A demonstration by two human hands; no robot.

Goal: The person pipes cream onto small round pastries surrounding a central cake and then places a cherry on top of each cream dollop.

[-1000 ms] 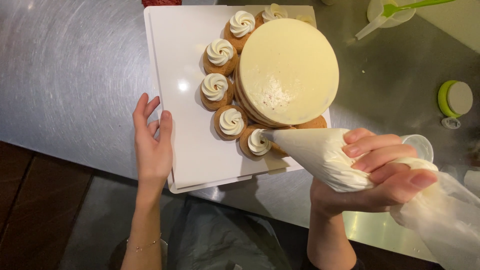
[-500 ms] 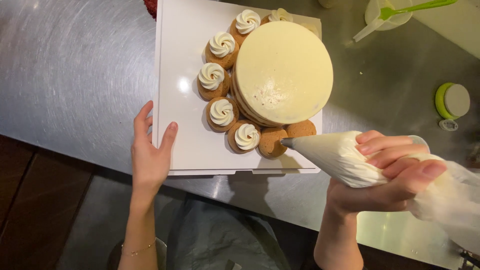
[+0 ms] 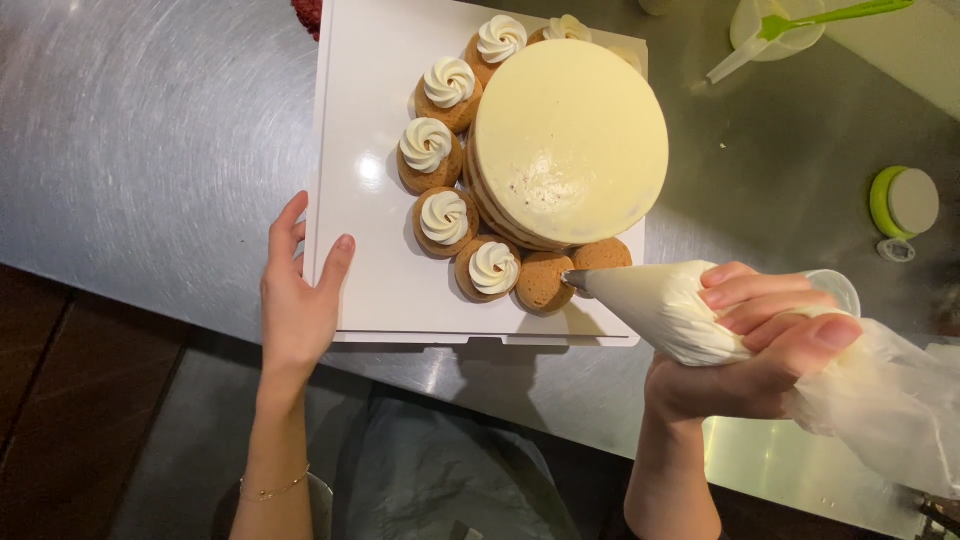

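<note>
The right hand (image 3: 750, 350) has its grip clamped on a piping bag (image 3: 690, 310) full of white cream, fingers wrapped round its upper part where the clear plastic bunches out to the right. The bag's tip points left and sits just at a bare cookie (image 3: 543, 281) at the front of the cake (image 3: 570, 140).

The left hand (image 3: 297, 300) lies flat and spread, holding nothing, with its thumb on the near left edge of the white board (image 3: 360, 270) and its fingers along that edge.

On the board stands the round, smooth, cream-coloured cake. Small brown cookies ring its left and front sides; most carry a white swirl (image 3: 445, 217), while two at the front are bare.

At the top right a clear cup (image 3: 775, 22) holds a green spatula (image 3: 835, 14). Further right sits a small green-rimmed tub (image 3: 905, 202). The surface (image 3: 150, 150) is brushed steel, with a dark floor below its near edge.
</note>
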